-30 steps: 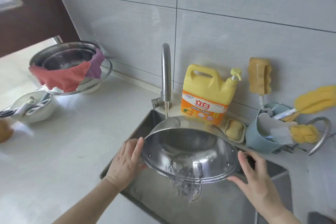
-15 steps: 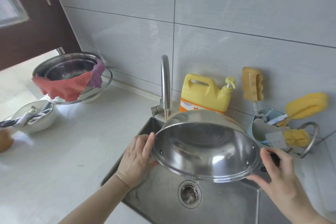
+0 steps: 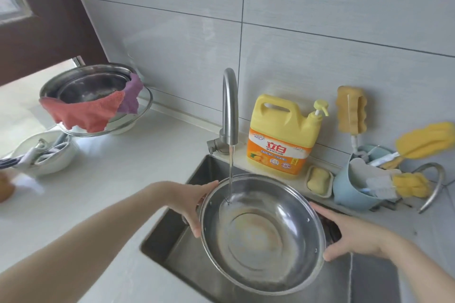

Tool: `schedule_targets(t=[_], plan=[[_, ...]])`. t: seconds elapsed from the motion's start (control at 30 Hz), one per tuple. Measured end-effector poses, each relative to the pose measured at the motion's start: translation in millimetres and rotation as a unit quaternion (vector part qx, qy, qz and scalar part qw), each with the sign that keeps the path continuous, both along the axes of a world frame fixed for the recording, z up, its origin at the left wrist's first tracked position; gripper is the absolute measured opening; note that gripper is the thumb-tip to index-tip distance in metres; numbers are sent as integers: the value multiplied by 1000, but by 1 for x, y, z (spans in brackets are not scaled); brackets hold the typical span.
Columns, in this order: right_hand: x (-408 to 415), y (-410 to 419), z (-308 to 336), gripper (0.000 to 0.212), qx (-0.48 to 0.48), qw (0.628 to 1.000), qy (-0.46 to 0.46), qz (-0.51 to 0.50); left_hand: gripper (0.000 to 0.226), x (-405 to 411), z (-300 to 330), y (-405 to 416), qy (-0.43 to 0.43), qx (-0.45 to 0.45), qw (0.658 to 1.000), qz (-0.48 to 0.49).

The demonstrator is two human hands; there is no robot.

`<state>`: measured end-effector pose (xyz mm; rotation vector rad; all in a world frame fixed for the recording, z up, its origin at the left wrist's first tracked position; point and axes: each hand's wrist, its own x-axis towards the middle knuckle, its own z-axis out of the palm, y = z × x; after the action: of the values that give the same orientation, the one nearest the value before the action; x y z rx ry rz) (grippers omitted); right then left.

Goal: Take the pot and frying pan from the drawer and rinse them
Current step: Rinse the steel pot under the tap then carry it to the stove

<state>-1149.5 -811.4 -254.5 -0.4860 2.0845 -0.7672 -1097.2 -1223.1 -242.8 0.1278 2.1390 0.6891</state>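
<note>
Both hands hold the steel pot over the sink, mouth up and tilted toward the camera; the left hand has its fingers curled around the near-left rim; the right hand grasps the dark handle side; water from the faucet streams into the pot; a yellow detergent jug stands on the bench behind.
</note>
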Motion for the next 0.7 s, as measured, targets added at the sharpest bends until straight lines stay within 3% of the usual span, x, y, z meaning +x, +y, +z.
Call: schedule_targets(t=[0.1,0.23,0.3,0.37,0.47,0.57,0.63,0.7], plan=[[4,-13,-25,127,-21,997,-72,-10,139,-13,30,-16,-66,-21,998,-15],[25,-48,-47,111,-92,989,-108,-29,116,-17,82,-30,-30,-99,994,-46],[37,-67,-53,115,-113,991,-57,-51,112,-8,97,-36,13,-106,993,-46],[48,-82,-54,125,-128,987,13,-95,126,5,99,-46,101,-131,985,-56],[51,-93,-46,134,-153,969,120,-154,146,30,88,-56,260,-224,938,-56],[32,-89,-23,136,-155,952,233,-120,148,51,63,-61,378,-222,899,-4],[12,-83,6,135,-118,953,270,-64,149,58,37,-58,381,-184,904,56],[-8,-75,38,133,-69,957,281,-3,151,61,20,-53,331,-108,930,120]])
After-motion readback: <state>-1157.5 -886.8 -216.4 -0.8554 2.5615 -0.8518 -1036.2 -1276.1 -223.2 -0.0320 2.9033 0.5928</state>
